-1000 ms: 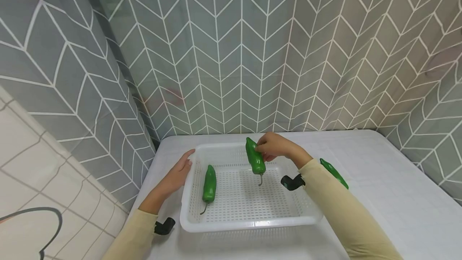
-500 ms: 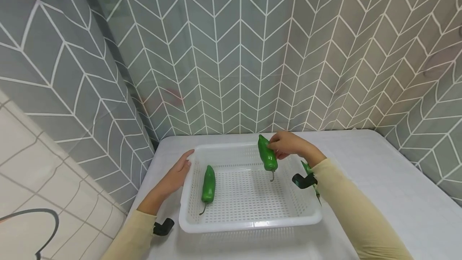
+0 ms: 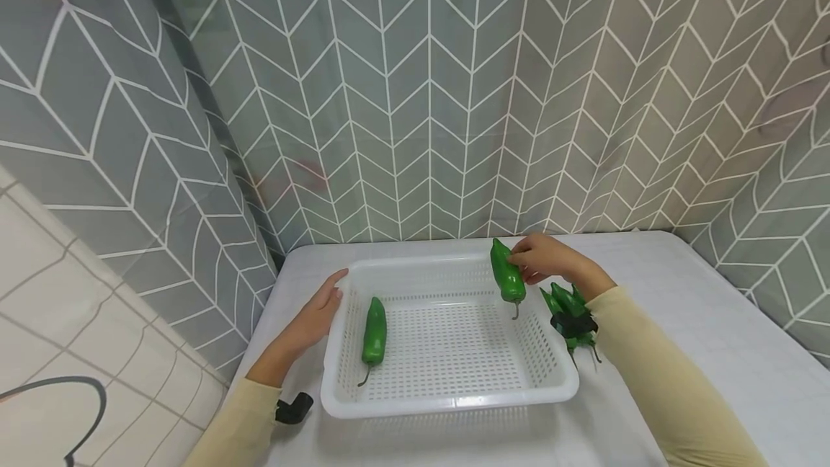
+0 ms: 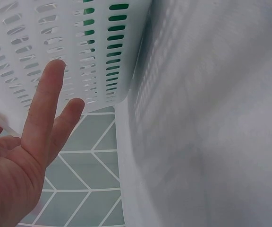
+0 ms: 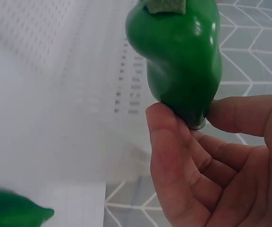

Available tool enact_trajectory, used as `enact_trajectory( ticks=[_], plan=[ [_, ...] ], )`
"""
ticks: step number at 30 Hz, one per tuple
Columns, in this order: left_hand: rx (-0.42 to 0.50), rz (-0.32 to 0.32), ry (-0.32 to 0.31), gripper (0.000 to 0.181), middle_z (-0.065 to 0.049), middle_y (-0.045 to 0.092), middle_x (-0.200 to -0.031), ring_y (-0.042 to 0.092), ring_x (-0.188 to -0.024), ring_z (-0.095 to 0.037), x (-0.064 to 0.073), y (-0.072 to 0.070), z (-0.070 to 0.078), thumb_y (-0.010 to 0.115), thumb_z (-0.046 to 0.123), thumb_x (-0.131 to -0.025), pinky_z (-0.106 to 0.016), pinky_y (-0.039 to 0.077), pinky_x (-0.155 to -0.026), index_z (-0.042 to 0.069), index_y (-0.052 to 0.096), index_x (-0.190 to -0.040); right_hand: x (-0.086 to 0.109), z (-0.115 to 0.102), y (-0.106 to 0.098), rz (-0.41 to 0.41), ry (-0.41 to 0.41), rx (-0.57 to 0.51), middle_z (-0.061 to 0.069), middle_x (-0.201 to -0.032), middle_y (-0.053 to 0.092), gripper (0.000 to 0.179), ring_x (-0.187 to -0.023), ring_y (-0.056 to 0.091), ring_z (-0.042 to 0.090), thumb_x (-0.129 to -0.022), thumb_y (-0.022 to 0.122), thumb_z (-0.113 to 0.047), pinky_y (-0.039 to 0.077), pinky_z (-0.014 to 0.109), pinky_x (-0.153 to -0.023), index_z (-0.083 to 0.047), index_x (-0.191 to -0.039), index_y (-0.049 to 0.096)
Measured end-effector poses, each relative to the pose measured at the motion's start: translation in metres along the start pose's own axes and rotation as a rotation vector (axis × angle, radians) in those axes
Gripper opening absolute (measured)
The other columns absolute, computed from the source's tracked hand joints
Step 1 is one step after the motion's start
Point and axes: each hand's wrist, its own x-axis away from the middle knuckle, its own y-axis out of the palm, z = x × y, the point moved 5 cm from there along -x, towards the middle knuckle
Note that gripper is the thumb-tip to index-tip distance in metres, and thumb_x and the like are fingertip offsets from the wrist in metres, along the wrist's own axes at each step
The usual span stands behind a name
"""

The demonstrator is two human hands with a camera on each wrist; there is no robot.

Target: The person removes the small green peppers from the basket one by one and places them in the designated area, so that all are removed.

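My right hand point(image 3: 551, 261) pinches a glossy green pepper point(image 3: 506, 270) between thumb and fingers, over the right back corner of a white perforated plastic basket point(image 3: 454, 403). In the right wrist view the fingertips grip the narrow end of this pepper point(image 5: 185, 56), and its stem end points away from the hand. A second green pepper point(image 3: 375, 330) lies inside the basket near its left wall. My left hand point(image 3: 316, 319) rests at the basket's left rim. The left wrist view shows straight, spread fingers point(image 4: 44, 109) against the outer wall.
Beside the basket's right wall more green peppers point(image 3: 556, 297) lie on the white cloth point(image 3: 700, 352), partly covered by the black wrist camera point(image 3: 573, 324). A grey chevron-patterned curtain point(image 3: 415, 128) hangs behind the table and along both sides.
My right hand has moved right with the pepper, from over the basket's middle to its right back corner. More of the peppers outside the basket now show. The left hand has stayed in place.
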Motion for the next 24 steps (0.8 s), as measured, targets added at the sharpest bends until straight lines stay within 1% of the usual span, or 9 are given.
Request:
enact_trajectory(
  ticks=[1, 4, 8, 9, 14, 17, 21, 22, 24],
  plan=[
    [0.002, 0.0, 0.001, 0.052, -0.026, 0.049, -0.141, 0.064, -0.113, -0.037, 0.0, 0.0, 0.0, 0.026, 0.024, -0.114, -0.049, 0.057, -0.087, 0.009, 0.013, -0.162, 0.001, 0.002, -0.002, 0.001, -0.003, -0.001, 0.012, -0.094, 0.071, 0.036, -0.08, 0.069, 0.019, -0.104, 0.055, -0.013, 0.061, 0.038, -0.074, 0.017, -0.125, 0.06],
    [0.0, 0.003, -0.002, 0.052, -0.025, 0.049, -0.143, 0.063, -0.117, -0.036, 0.001, -0.001, 0.001, 0.026, 0.024, -0.114, -0.051, 0.054, -0.094, 0.01, 0.013, -0.162, 0.004, 0.007, -0.008, 0.012, 0.003, -0.009, 0.013, -0.095, 0.07, 0.038, -0.081, 0.069, 0.019, -0.106, 0.053, -0.013, 0.061, 0.038, -0.075, 0.018, -0.128, 0.057],
    [0.001, 0.006, -0.01, 0.051, -0.024, 0.049, -0.144, 0.062, -0.117, -0.034, 0.002, 0.0, 0.0, 0.026, 0.025, -0.114, -0.052, 0.05, -0.1, 0.011, 0.015, -0.162, 0.01, 0.016, -0.016, 0.03, 0.018, -0.021, 0.013, -0.095, 0.068, 0.04, -0.08, 0.068, 0.018, -0.107, 0.05, -0.013, 0.061, 0.039, -0.075, 0.019, -0.131, 0.053],
    [0.0, 0.009, -0.014, 0.051, -0.024, 0.05, -0.142, 0.063, -0.116, -0.034, 0.002, 0.001, -0.001, 0.026, 0.025, -0.114, -0.052, 0.051, -0.099, 0.011, 0.015, -0.162, 0.012, 0.019, -0.018, 0.035, 0.024, -0.024, 0.013, -0.095, 0.068, 0.04, -0.08, 0.068, 0.018, -0.107, 0.05, -0.013, 0.061, 0.039, -0.075, 0.019, -0.131, 0.053],
    [-0.004, 0.013, -0.013, 0.051, -0.023, 0.051, -0.142, 0.061, -0.119, -0.035, 0.003, 0.004, -0.003, 0.026, 0.025, -0.114, -0.056, 0.047, -0.103, 0.01, 0.015, -0.162, 0.019, 0.034, -0.025, 0.057, 0.045, -0.041, 0.015, -0.096, 0.067, 0.041, -0.082, 0.068, 0.018, -0.107, 0.048, -0.011, 0.061, 0.04, -0.076, 0.021, -0.131, 0.05],
    [-0.001, 0.011, -0.004, 0.051, -0.024, 0.049, -0.145, 0.058, -0.124, -0.037, 0.003, 0.002, -0.001, 0.025, 0.024, -0.114, -0.058, 0.042, -0.107, 0.01, 0.015, -0.162, 0.022, 0.04, -0.03, 0.062, 0.055, -0.05, 0.014, -0.097, 0.067, 0.041, -0.084, 0.068, 0.019, -0.107, 0.047, -0.013, 0.061, 0.042, -0.078, 0.02, -0.132, 0.05],
    [-0.004, 0.004, 0.009, 0.052, -0.024, 0.047, -0.149, 0.055, -0.129, -0.038, 0.002, 0.001, 0.002, 0.026, 0.025, -0.114, -0.06, 0.035, -0.112, 0.01, 0.014, -0.162, 0.027, 0.044, -0.035, 0.07, 0.056, -0.057, 0.012, -0.094, 0.068, 0.04, -0.083, 0.068, 0.02, -0.108, 0.047, -0.014, 0.061, 0.043, -0.079, 0.019, -0.128, 0.053],
    [-0.007, 0.002, 0.011, 0.052, -0.024, 0.046, -0.149, 0.054, -0.13, -0.038, 0.003, 0.001, 0.002, 0.025, 0.026, -0.114, -0.059, 0.034, -0.113, 0.01, 0.014, -0.162, 0.028, 0.045, -0.036, 0.073, 0.057, -0.056, 0.011, -0.093, 0.068, 0.039, -0.083, 0.068, 0.02, -0.108, 0.047, -0.014, 0.061, 0.043, -0.078, 0.019, -0.127, 0.053],
    [-0.014, 0.003, 0.001, 0.052, -0.024, 0.046, -0.149, 0.055, -0.129, -0.038, 0.005, -0.001, 0.001, 0.025, 0.025, -0.114, -0.059, 0.036, -0.112, 0.01, 0.014, -0.162, 0.029, 0.046, -0.035, 0.07, 0.059, -0.064, 0.01, -0.091, 0.068, 0.039, -0.081, 0.068, 0.019, -0.108, 0.046, -0.013, 0.061, 0.043, -0.077, 0.02, -0.127, 0.053]
  ],
)
